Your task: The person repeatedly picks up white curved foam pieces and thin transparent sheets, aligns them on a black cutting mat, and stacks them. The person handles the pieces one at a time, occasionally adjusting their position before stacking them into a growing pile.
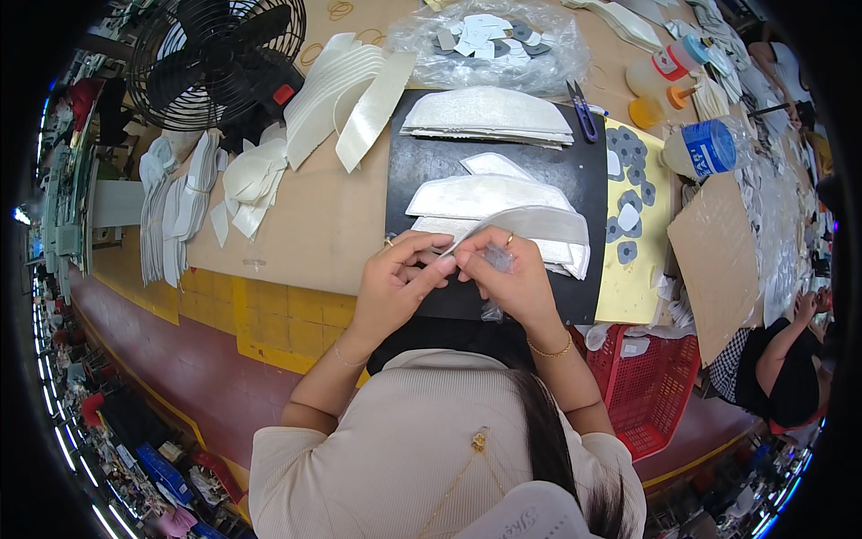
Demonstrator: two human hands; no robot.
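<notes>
My left hand (pixel 395 277) and my right hand (pixel 519 286) are closed on the near end of a curved, off-white fabric panel (pixel 534 221). Their fingertips pinch its edge close together, and the rest of the panel arches to the right. A scrap of clear plastic (pixel 499 259) shows at my right hand; whether it is held I cannot tell. Under and beyond the panel, more white curved panels (pixel 485 193) lie overlapping on a black mat (pixel 579 301). Farther back on the mat sits a neat stack of half-moon white panels (pixel 489 115).
Thread snips (pixel 584 112) lie at the mat's far right corner. Grey patches sit on a yellow board (pixel 648 287), with bottles (pixel 705 148) beyond. A fan (pixel 220 58) and stacked cream pieces (pixel 337 94) stand left. A red basket (pixel 646 386) is below right.
</notes>
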